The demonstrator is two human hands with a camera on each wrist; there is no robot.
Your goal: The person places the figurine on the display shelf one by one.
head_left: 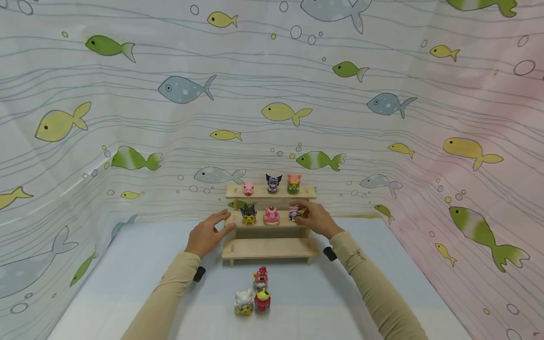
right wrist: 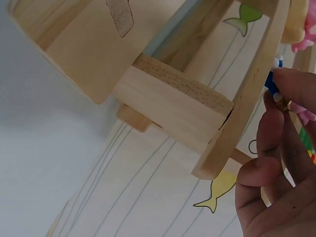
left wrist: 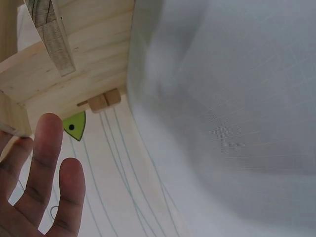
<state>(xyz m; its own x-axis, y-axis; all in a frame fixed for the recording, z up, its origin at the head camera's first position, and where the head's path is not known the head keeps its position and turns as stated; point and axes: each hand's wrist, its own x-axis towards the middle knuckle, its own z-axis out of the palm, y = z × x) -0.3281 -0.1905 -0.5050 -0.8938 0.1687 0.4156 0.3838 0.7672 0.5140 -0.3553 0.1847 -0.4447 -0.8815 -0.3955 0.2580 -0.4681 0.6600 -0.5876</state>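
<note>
Found at the right end of the middle shelf (head_left: 258, 221): small purple-and-white figure (head_left: 293, 212), pinched between thumb and fingers of the right hand (head_left: 316, 218). Contact of its base with the wood not confirmed. On the opposite side, left hand (head_left: 209, 233) holding nothing, fingers loosely spread beside the left end of the same board; touching or just apart, cannot tell. Next along from the held piece: pink figure (head_left: 272, 216), then yellow figure (head_left: 249, 215) with dark headpiece. Step in hand judged to be standing the held piece in line with these two. Recommended: use a light pinch, seat the base flat and back from the front edge, leave a gap to the pink neighbour, check for steadiness before parting the fingers, then withdraw outward without brushing the top shelf (head_left: 260, 191). Main risk, in judgement: tipping on release. Brands and labels: none legible. Dark script-like marks (head_left: 356, 256) on the right sleeve (head_left: 378, 293), too small to read.
</note>
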